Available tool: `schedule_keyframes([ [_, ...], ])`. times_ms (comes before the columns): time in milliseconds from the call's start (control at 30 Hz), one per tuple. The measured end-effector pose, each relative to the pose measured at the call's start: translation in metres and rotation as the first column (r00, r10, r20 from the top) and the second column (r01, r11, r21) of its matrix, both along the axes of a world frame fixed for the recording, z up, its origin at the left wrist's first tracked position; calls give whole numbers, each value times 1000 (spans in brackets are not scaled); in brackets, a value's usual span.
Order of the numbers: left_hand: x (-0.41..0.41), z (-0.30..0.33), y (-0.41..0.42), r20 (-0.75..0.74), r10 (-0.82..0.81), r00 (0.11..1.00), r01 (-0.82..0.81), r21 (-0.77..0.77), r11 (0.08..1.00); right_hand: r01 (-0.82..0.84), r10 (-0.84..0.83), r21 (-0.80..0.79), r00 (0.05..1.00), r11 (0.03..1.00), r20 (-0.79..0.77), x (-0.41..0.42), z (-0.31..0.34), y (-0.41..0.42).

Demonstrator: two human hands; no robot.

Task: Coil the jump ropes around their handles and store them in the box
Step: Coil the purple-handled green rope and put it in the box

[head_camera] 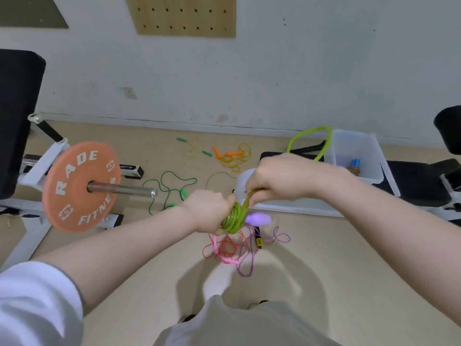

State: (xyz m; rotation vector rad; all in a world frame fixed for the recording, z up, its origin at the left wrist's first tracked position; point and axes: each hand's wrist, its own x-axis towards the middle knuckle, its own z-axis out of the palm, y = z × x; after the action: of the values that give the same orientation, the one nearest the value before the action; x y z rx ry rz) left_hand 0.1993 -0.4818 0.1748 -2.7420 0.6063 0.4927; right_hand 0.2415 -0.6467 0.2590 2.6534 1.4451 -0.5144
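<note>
- Glossy lime rope [233,217], coiled in tight rings round rounded purple handles [258,218], is gripped by the left hand [208,212].
- Its free loop is pinched by the right hand [282,177] at 1 o'clock.
- A translucent plastic box [355,156] sits beyond.

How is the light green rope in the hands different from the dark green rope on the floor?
The light green rope is wound in tight coils, held up by the left hand and right hand. The dark green rope sprawls loose on the floor, untouched. It also looks thinner. Both are jump ropes.
</note>
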Motion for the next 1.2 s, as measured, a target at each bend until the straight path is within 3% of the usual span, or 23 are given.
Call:
schedule_keyframes([
  [67,-1,15,-9,58,-81,995,85,-68,994,135,-92,202,974,970,-208,21,-2,-13],
  [133,-1,33,-11,90,14,996,19,-359,933,410,-174,429,854,805,-490,34,-10,-22],
  [233,-2,51,-11,-35,198,979,-145,-803,577,612,-109,554,721,564,-684,31,-28,-18],
  [333,4,50,-9,-160,377,912,-243,-953,183,777,-136,460,559,429,-818,17,-62,-9],
  [367,6,48,-7,-175,403,898,-234,-967,102,800,-138,416,514,432,-846,12,-73,-7],
  [400,8,45,-7,-176,421,890,-233,-968,88,802,-147,387,496,455,-856,7,-82,-6],
  [467,11,34,-5,-176,486,856,-289,-942,168,756,-244,347,547,555,-800,0,-89,-5],
  [567,17,14,-4,-206,592,779,-440,-853,281,479,-350,226,827,848,-440,-5,-90,-6],
  [600,19,8,-4,-186,592,784,-475,-794,380,378,-327,121,894,918,-306,-8,-88,-5],
  [667,22,-3,-4,-100,578,810,-509,-610,607,256,-260,-61,963,965,-73,-18,-80,-4],
  [767,25,-11,-10,-32,512,859,-485,-377,789,31,8,-149,966,988,258,-26,-64,-6],
  [833,24,-12,-18,-18,441,897,-428,-276,860,-120,178,-147,848,982,500,-19,-50,-5],
  [867,24,-13,-22,-3,385,923,-375,-224,899,-171,258,-219,840,961,478,-14,-48,-5],
  [933,19,-16,-33,46,234,971,-226,-140,964,-274,372,-332,885,902,280,-2,-51,-8],
  [1000,14,-14,-41,70,111,991,-104,-95,990,-405,470,-277,851,871,234,10,-49,-15],
  [1100,7,9,-44,114,16,993,3,-161,987,-499,463,2,805,866,371,32,-40,-33],
  [1167,5,29,-38,203,29,979,28,-271,962,-473,363,252,850,844,381,39,-29,-47],
  [1200,3,39,-34,205,78,976,7,-386,923,-418,311,371,896,829,316,40,-21,-51],
])
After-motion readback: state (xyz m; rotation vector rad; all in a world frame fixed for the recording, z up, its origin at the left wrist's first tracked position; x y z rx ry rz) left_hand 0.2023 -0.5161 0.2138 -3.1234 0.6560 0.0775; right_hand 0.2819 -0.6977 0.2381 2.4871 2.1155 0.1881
